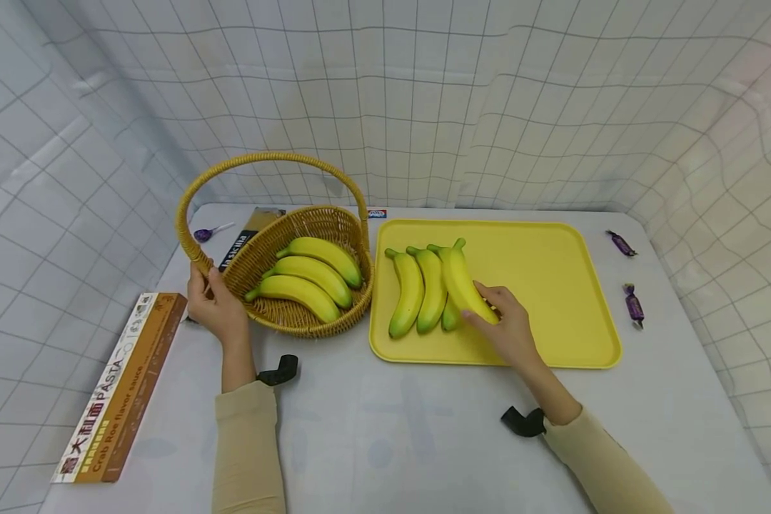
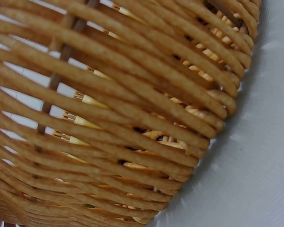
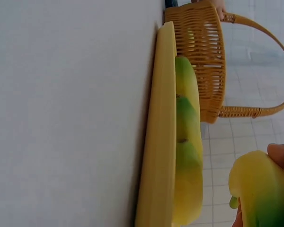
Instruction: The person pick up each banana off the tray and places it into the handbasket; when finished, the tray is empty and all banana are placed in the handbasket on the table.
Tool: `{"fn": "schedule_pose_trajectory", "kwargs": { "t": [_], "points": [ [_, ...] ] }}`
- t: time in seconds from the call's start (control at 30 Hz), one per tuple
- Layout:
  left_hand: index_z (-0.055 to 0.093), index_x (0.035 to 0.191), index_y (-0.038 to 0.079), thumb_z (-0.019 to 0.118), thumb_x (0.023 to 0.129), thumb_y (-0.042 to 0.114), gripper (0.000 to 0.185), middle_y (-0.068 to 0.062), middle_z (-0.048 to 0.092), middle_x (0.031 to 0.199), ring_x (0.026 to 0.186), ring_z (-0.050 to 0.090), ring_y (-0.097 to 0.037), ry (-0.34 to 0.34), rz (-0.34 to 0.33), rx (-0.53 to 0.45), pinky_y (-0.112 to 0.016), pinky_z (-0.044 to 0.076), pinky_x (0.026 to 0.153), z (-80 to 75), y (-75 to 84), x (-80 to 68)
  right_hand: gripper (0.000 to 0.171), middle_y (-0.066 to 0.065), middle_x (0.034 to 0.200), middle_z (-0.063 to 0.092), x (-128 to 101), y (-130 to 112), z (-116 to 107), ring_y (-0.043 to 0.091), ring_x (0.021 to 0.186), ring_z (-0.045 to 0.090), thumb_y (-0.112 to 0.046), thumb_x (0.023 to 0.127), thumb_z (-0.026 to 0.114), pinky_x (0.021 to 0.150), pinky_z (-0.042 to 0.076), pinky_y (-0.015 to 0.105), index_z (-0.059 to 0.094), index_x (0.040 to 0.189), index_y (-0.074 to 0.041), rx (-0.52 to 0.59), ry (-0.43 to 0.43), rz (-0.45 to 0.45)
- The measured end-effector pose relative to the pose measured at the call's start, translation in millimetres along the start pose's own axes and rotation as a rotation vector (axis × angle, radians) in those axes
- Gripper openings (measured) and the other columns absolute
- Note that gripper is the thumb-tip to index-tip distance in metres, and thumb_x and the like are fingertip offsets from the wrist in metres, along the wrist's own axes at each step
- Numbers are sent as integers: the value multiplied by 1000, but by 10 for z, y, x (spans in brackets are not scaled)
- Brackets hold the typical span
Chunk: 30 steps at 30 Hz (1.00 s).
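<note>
Though beside the basket [image 1: 308, 285] (three bananas [image 1: 308, 275]), sweets [image 1: 634, 303]

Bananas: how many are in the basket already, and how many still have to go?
Three bananas already lie in the basket, which the left hand steadies. The right hand grips one banana over the yellow tray. Three more still lie there, so about half looks done.
</note>
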<state>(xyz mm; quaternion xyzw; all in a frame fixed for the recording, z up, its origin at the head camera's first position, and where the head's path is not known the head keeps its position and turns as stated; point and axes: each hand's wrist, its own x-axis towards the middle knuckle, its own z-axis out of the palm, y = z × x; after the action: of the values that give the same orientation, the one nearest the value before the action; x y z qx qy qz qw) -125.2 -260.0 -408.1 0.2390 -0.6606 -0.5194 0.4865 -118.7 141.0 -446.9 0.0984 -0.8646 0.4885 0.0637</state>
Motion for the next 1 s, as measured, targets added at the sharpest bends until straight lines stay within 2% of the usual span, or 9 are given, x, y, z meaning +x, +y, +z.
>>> {"fn": "schedule_pose_trajectory", "kwargs": {
  "t": [0.3,0.5,0.73,1.0],
  "points": [
    [62,128,-3,51,99,4,32,-20,65,116,98,55,0,0,-7,-6,-17,43,87,11,-13,2,57,13,113,62,6,-311,102,17,89,52,-14,82,77,73,44,23,58,135,-5,0,-79,-122],
    [62,127,-4,50,99,5,31,-19,65,115,97,54,0,-9,-2,0,-17,43,87,10,-10,-2,56,12,113,61,50,-472,212,17,85,49,-17,82,78,70,42,25,59,134,-5,17,-144,-164],
    [66,122,-1,52,99,7,28,-2,65,105,94,53,3,11,-26,5,-18,44,86,9,-15,9,57,10,117,61,108,-668,410,16,88,52,-20,83,77,70,41,25,58,135,-5,46,-232,-236],
    [66,120,-3,51,98,6,28,2,64,101,92,54,1,10,-2,-18,-18,44,84,7,-28,19,58,10,117,61,227,-970,688,17,94,54,-23,84,76,74,43,26,58,136,-5,58,-292,-325]
  ]
}}
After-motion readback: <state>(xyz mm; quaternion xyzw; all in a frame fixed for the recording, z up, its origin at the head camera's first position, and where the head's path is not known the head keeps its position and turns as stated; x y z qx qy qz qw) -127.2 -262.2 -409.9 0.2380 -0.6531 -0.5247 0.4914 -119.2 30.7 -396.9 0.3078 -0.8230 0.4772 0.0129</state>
